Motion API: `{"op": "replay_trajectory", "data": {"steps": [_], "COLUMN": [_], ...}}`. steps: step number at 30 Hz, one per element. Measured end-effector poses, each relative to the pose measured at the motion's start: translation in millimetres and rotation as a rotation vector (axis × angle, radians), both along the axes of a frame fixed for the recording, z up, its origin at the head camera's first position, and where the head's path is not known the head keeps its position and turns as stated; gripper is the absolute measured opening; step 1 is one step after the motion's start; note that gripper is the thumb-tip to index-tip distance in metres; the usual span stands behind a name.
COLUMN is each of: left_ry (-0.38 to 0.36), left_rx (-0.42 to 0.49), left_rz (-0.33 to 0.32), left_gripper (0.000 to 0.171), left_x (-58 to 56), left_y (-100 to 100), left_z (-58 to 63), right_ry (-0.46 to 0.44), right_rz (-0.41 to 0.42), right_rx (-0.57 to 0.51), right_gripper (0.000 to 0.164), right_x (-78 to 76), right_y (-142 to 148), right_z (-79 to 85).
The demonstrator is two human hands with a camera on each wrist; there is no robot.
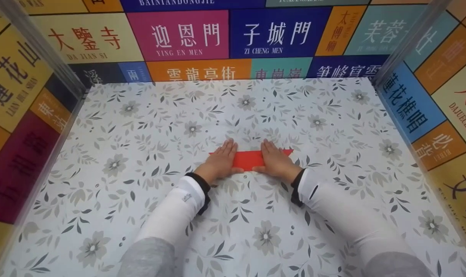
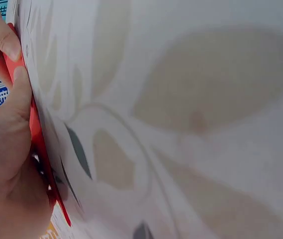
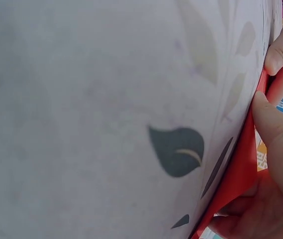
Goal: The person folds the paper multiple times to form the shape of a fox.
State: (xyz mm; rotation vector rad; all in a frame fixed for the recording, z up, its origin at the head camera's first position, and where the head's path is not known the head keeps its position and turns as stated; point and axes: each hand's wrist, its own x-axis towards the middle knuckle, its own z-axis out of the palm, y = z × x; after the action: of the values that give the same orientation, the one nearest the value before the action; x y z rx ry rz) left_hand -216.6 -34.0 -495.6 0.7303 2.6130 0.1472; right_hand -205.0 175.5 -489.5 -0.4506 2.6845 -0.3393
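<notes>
A folded piece of red paper (image 1: 248, 160) lies flat on the patterned table, long side across, with pointed corners at its far left and right ends. My left hand (image 1: 219, 160) rests on its left part, fingers straight and pointing away, thumb along the near edge. On the right part my right hand (image 1: 274, 159) presses in the same way, its thumb turned inward. Both thumbs sit at the near edge of the red paper (image 2: 38, 142) in the left wrist view. The right wrist view shows the red paper (image 3: 240, 167) under the palm and fingers. The hands cover much of both ends.
The tabletop (image 1: 160, 215) wears a white covering with grey leaves and flowers. Upright panels with colourful printed signs (image 1: 179, 34) stand along the back and both sides, with clear corner strips (image 1: 50, 50) between them.
</notes>
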Motion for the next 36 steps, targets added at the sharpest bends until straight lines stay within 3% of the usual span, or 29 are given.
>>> {"op": "replay_trajectory", "data": {"steps": [6,15,26,36], "left_ry": [-0.020,-0.041,-0.050,-0.046], "left_rx": [0.035,0.062,0.095,0.117], "left_rz": [-0.050,-0.057,-0.038,-0.044], "left_gripper": [0.095,0.094,0.094,0.094], "left_x": [-5.2,-4.4,-2.6,-1.1], "left_y": [-13,-14,-14,-15], "left_z": [-0.3,5.3,3.9,5.0], "right_ry": [-0.022,-0.030,0.007,-0.004], "right_rz": [-0.023,-0.033,0.039,0.011], "right_rx": [-0.019,-0.040,-0.046,-0.084], "right_gripper": [0.092,0.093,0.089,0.085], "right_x": [-0.8,-0.8,-1.7,-3.8], "right_y": [0,3,18,31], "right_z": [0.1,-0.8,-4.2,-4.6]}}
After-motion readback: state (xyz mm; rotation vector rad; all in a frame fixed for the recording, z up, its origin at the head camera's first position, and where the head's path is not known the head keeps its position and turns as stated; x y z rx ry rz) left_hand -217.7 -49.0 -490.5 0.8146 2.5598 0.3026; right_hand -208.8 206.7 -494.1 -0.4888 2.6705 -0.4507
